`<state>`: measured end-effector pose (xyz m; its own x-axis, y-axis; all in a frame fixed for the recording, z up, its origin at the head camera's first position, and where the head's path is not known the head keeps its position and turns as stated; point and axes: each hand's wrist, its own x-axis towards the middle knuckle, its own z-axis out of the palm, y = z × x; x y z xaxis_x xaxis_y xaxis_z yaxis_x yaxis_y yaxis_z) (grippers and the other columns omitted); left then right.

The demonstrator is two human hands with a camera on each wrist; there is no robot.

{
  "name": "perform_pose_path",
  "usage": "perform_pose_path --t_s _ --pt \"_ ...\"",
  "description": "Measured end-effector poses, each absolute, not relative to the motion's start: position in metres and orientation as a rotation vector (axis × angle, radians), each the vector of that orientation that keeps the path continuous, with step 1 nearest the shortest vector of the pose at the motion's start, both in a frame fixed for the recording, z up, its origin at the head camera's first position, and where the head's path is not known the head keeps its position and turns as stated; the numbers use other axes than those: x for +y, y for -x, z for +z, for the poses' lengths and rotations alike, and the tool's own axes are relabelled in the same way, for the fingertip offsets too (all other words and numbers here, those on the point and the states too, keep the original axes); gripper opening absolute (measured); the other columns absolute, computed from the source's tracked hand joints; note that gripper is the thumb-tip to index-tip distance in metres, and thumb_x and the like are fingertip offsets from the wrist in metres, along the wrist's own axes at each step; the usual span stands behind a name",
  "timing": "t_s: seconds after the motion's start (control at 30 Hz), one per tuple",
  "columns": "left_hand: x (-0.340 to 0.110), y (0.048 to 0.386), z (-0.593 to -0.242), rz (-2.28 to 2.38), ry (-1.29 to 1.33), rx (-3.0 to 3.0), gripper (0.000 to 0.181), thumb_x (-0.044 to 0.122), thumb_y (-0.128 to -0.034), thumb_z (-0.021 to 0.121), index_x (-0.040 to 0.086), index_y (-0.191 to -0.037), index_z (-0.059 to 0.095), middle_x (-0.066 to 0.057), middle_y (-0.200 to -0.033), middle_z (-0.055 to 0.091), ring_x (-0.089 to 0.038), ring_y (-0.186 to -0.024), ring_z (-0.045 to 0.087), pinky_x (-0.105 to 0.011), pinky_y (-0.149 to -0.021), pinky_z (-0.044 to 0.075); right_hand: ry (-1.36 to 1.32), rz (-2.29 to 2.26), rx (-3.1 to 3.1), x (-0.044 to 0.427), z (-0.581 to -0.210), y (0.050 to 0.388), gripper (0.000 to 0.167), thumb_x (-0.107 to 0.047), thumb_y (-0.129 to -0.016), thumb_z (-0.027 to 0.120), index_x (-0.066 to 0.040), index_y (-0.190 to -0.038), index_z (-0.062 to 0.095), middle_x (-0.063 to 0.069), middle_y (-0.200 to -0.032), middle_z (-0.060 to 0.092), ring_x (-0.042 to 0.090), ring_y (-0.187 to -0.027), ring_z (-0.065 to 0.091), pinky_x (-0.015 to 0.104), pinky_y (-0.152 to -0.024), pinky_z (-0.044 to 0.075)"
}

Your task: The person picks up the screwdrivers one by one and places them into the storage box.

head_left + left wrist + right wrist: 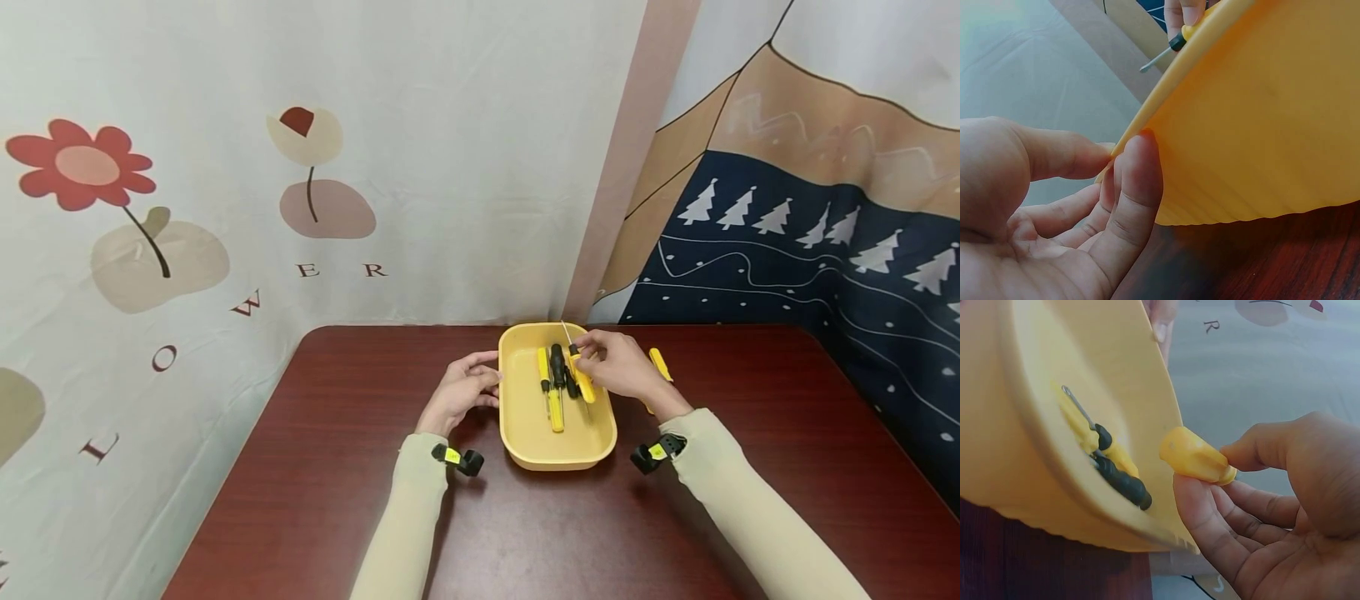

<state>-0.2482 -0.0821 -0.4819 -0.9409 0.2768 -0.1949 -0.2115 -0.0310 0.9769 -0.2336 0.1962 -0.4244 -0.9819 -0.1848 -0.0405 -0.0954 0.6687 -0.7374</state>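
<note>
Head: tray sat on the table, left hand at its left rim, right hand above its right side with the yellow screwdriver. Read it as mid-transfer; in or out, couldn't tell. Next move likely called for a steady tray and lining the shaft up with the black-handled screwdriver lying inside. Shaft pointed away from the person, handle slanted back. Another yellow handle lay on the table, just past the right wrist.

Left wrist: left thumb and fingers pinched the tray rim, a fingertip against the outer wall. Screwdriver tip showed beyond the rim.

Right wrist: right thumb opposed the fingertips, pinching the yellow handle beside the rim, other fingers bent behind. Shaft hidden here.
</note>
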Motion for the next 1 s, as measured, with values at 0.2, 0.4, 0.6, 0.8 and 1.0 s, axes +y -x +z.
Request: perform_pose_path --t_s 0.2,0.4,0.6,0.8,1.0 --pt "-0.081 0.248 -0.482 2.048 -0.072 1.910 0.052 -0.001 -0.0964 0.063 0.001 -0.147 0.050 -0.020 -0.106 0.068 -0.014 -0.069 0.063 -0.025 -0.060 0.059 0.242 -1.196 2.742 0.187 -0.424 0.238 0.039 -0.019 -0.095 0.067 -0.002 -0.130 0.065 0.014 -0.107 0.067 0.018 -0.078 0.064 0.029 -0.064 0.060" --pt "-0.082 0.249 -0.483 2.040 -0.075 1.914 0.052 0.000 -0.0969 0.062 0.002 -0.147 0.050 -0.021 -0.107 0.068 -0.014 -0.069 0.064 -0.026 -0.060 0.059 0.236 -1.162 2.714 0.177 -0.422 0.243 0.039 -0.018 -0.094 0.068 -0.001 -0.129 0.065 0.014 -0.106 0.066 0.016 -0.072 0.064 0.029 -0.062 0.060" --pt "-0.081 0.249 -0.482 2.041 -0.068 1.913 0.051 0.001 -0.0969 0.063 0.003 -0.146 0.052 -0.020 -0.106 0.068 -0.015 -0.070 0.064 -0.026 -0.060 0.059 0.268 -1.116 2.693 0.167 -0.424 0.246 0.035 -0.017 -0.094 0.069 -0.001 -0.125 0.066 0.012 -0.102 0.068 0.014 -0.066 0.066 0.027 -0.061 0.060" --pt "-0.081 0.248 -0.482 2.042 -0.068 1.913 0.050 0.001 -0.0969 0.063 0.004 -0.146 0.052 -0.020 -0.106 0.067 -0.015 -0.069 0.064 -0.026 -0.060 0.059 0.268 -1.128 2.619 0.157 -0.429 0.249 0.031 -0.016 -0.094 0.070 0.000 -0.122 0.066 0.010 -0.097 0.067 0.015 -0.066 0.066 0.032 -0.062 0.061" --pt "-0.081 0.248 -0.482 2.042 -0.062 1.904 0.049 0.000 -0.0972 0.062 0.003 -0.145 0.052 -0.019 -0.105 0.067 -0.014 -0.069 0.064 -0.026 -0.059 0.059 0.293 -1.069 2.594 0.147 -0.431 0.251 0.032 -0.014 -0.094 0.069 0.001 -0.121 0.067 0.009 -0.091 0.068 0.021 -0.064 0.070 0.032 -0.058 0.059"
